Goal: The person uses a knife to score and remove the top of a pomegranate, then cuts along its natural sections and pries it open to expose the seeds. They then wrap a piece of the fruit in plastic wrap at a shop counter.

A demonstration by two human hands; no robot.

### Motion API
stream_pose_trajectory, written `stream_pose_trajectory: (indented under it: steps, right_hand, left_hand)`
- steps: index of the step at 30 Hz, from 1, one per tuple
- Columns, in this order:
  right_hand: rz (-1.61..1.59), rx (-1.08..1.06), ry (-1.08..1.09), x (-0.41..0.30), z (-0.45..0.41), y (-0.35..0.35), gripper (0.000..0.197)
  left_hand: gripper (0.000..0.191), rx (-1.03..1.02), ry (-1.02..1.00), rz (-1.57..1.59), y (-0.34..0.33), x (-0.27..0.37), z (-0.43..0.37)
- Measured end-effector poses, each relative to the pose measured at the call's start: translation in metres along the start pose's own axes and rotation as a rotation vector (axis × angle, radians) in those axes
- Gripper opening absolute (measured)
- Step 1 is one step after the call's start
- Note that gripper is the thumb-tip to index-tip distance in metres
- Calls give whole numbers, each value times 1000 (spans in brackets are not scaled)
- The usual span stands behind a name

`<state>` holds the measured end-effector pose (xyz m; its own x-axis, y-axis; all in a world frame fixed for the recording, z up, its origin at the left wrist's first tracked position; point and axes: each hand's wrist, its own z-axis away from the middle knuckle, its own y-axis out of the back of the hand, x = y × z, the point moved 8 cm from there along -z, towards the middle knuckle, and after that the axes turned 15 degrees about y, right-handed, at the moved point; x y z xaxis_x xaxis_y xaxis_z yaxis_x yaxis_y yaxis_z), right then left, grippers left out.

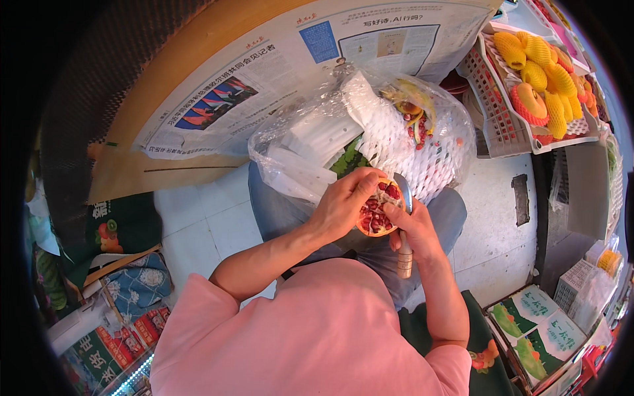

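A cut pomegranate point(375, 218) faces up over my lap, its red seeds and pale membranes exposed. My left hand point(349, 200) grips its left side, with the thumb along the upper rim. In my right hand point(417, 226) is a knife with a wooden handle point(404, 260); its curved metal blade point(403, 187) lies along the fruit's right edge. The right thumb rests on the cut face. Just beyond my hands, a clear plastic bag point(287, 148) holds white foam netting point(396, 153), fruit peel and loose red seeds point(420, 133).
A newspaper-covered board point(282, 64) stands ahead. At the upper right, a white plastic crate point(500, 109) holds fruit in yellow foam nets point(557, 106). Printed boxes point(537, 331) lie at the lower right. A blue patterned cloth point(138, 284) and red packages point(126, 336) are on the left.
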<state>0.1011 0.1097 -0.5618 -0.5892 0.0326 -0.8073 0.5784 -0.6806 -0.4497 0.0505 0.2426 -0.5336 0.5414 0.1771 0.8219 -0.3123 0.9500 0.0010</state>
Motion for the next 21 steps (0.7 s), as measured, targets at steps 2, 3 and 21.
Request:
stream_pose_trajectory:
  steps: [2, 3, 21]
  right_hand:
    - [-2, -2, -10, 3, 0, -1, 39]
    - [-3, -4, -8, 4, 0, -1, 39]
    - [-168, -20, 54, -10, -21, 4, 45]
  left_hand:
    - [42, -10, 18, 3, 1, -6, -1]
    - [42, -17, 27, 12, 2, -6, -1]
    - [38, -101, -27, 343, 19, 14, -30]
